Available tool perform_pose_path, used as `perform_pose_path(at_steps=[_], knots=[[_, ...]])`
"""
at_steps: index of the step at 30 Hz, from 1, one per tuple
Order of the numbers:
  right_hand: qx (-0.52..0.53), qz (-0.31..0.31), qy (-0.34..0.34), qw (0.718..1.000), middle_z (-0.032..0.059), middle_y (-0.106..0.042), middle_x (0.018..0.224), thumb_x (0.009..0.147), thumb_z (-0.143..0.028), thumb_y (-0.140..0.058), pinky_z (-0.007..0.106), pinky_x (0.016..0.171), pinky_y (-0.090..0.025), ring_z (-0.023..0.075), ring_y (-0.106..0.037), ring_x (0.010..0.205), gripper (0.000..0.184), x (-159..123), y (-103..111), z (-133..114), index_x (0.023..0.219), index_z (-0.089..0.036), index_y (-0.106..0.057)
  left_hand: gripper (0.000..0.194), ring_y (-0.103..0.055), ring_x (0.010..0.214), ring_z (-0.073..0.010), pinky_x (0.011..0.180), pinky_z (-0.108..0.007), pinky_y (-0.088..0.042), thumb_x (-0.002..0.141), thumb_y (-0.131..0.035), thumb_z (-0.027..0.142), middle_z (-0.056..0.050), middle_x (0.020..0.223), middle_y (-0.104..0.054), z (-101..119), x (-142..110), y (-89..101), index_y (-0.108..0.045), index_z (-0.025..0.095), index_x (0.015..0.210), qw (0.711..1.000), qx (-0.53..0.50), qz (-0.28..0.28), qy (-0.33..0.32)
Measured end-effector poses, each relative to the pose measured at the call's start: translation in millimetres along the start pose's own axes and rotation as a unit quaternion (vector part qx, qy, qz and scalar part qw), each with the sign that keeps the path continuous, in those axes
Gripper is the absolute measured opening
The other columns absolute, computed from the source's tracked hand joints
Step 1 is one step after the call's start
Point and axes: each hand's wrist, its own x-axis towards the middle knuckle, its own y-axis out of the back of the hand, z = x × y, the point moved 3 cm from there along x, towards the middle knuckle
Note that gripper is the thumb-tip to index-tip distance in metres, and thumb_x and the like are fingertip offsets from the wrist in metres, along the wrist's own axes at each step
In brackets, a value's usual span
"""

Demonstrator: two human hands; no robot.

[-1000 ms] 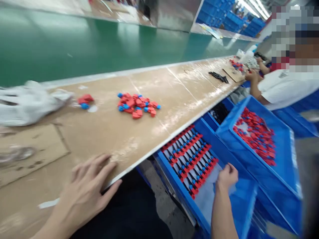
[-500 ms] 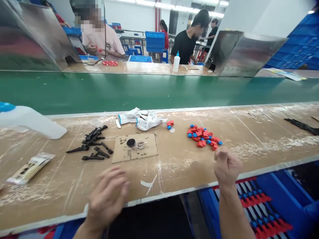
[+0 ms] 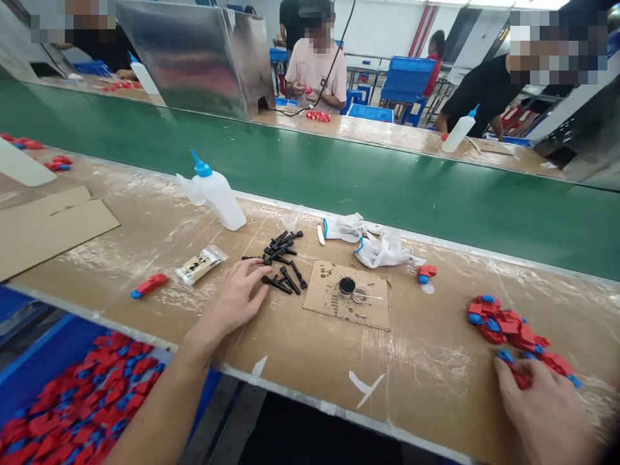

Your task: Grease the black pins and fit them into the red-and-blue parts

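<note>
Left hand (image 3: 232,303) open on the counter (image 3: 426,387), beside black plastic pieces (image 3: 281,265); right hand (image 3: 540,413) on red-and-blue clips (image 3: 504,326), grip unclear. Step looks like handling clips; next calls for lifting one.

A long green conveyor belt (image 3: 310,187), a steel partition (image 3: 194,61), then white factory walls (image 3: 382,32) under bright ceiling lights (image 3: 498,3).

Bright ceiling lights (image 3: 520,4), soft shadows, glare on the steel panel (image 3: 194,61), wide-angle bending toward the edges
</note>
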Motion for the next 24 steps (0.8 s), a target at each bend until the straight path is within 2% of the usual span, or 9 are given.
perform_pose_path(at_steps=[3, 6, 8, 11, 13, 15, 16, 20, 24], knots=[[0.011, -0.037, -0.072, 0.997, 0.0113, -0.065, 0.078, 0.076, -0.065, -0.059, 0.050, 0.063, -0.050, 0.0361, -0.065, 0.072, 0.040, -17.3, 0.8, 13.6, 0.080, -0.025, -0.058, 0.032, -0.058, 0.124, -0.0296, 0.108, -0.049, -0.046, 0.100, -0.044, 0.030, -0.009, 0.130, -0.064, 0.0, -1.5, -5.5, -0.067, 0.025, 0.122, 0.999, -0.029, -0.034, -0.027], [0.160, -0.042, -0.095, 0.982, 0.0117, -0.072, 0.093, 0.070, -0.068, -0.069, 0.046, 0.067, -0.056, 0.0319, -0.071, 0.078, 0.055, -41.9, 5.5, -1.5, 0.099, -0.022, -0.061, 0.032, -0.065, 0.109, -0.0272, 0.097, -0.044, -0.051, 0.103, -0.041, 0.032, -0.008, 0.115, -0.070, -6.0, -6.0, -3.7, -0.069, 0.022, 0.115, 0.997, -0.050, -0.048, -0.035], [0.260, -0.016, -0.041, 0.965, 0.0128, -0.072, 0.107, 0.076, -0.064, -0.068, 0.042, 0.075, -0.059, 0.0298, -0.073, 0.090, 0.060, -48.6, 13.8, -31.7, 0.115, -0.021, -0.059, 0.031, -0.066, 0.104, -0.0261, 0.092, -0.042, -0.053, 0.102, -0.044, 0.034, -0.008, 0.111, -0.070, -10.3, -9.3, 4.7, -0.068, 0.021, 0.117, 0.996, -0.073, -0.037, -0.028], [0.221, -0.059, 0.091, 0.969, 0.0097, -0.073, 0.104, 0.088, -0.054, -0.062, 0.037, 0.077, -0.058, 0.0243, -0.071, 0.085, 0.040, -34.4, 22.0, -84.0, 0.113, -0.023, -0.064, 0.029, -0.066, 0.092, -0.0227, 0.083, -0.037, -0.055, 0.095, -0.061, 0.037, -0.003, 0.103, -0.070, -10.7, -14.2, 26.8, -0.067, 0.026, 0.121, 0.986, -0.160, 0.046, 0.012], [0.160, -0.080, 0.170, 0.969, 0.0096, -0.073, 0.105, 0.092, -0.050, -0.057, 0.039, 0.079, -0.057, 0.0262, -0.070, 0.090, 0.031, -15.9, 22.1, -105.5, 0.106, -0.025, -0.067, 0.029, -0.064, 0.084, -0.0200, 0.077, -0.034, -0.056, 0.087, -0.073, 0.033, 0.000, 0.096, -0.069, -3.6, -17.4, 41.2, -0.069, 0.030, 0.116, 0.957, -0.258, 0.128, 0.044], [0.120, -0.090, 0.200, 0.968, 0.0100, -0.073, 0.105, 0.093, -0.047, -0.054, 0.042, 0.082, -0.056, 0.0292, -0.069, 0.097, 0.028, 0.3, 17.4, -111.1, 0.103, -0.024, -0.067, 0.024, -0.061, 0.082, -0.0187, 0.073, -0.032, -0.057, 0.083, -0.078, 0.029, 0.001, 0.094, -0.067, 10.9, -18.4, 49.3, -0.073, 0.032, 0.106, 0.910, -0.365, 0.186, 0.061], [0.109, -0.097, 0.200, 0.969, 0.0102, -0.072, 0.105, 0.094, -0.047, -0.053, 0.044, 0.083, -0.056, 0.0302, -0.069, 0.099, 0.028, 5.9, 13.8, -109.7, 0.102, -0.024, -0.067, 0.020, -0.061, 0.082, -0.0184, 0.071, -0.032, -0.057, 0.082, -0.079, 0.027, 0.000, 0.096, -0.066, 20.3, -17.0, 50.5, -0.075, 0.033, 0.101, 0.888, -0.411, 0.196, 0.062], [0.096, -0.131, 0.185, 0.969, 0.0102, -0.072, 0.108, 0.095, -0.045, -0.053, 0.046, 0.086, -0.056, 0.0310, -0.069, 0.101, 0.028, 10.8, 1.8, -98.6, 0.106, -0.024, -0.067, 0.011, -0.060, 0.089, -0.0177, 0.066, -0.025, -0.061, 0.080, -0.080, 0.022, -0.003, 0.099, -0.062, 57.9, 5.1, 43.3, -0.079, 0.032, 0.085, 0.815, -0.554, 0.159, 0.054], [0.101, -0.150, 0.190, 0.965, 0.0106, -0.070, 0.120, 0.092, -0.045, -0.057, 0.046, 0.097, -0.054, 0.0305, -0.066, 0.113, 0.034, 6.2, 0.4, -91.5, 0.117, -0.024, -0.065, 0.012, -0.062, 0.087, -0.0152, 0.068, -0.020, -0.060, 0.073, -0.080, 0.015, -0.004, 0.093, -0.065, 77.1, 44.3, 34.8, -0.080, 0.026, 0.074, 0.731, -0.668, 0.129, 0.061]])
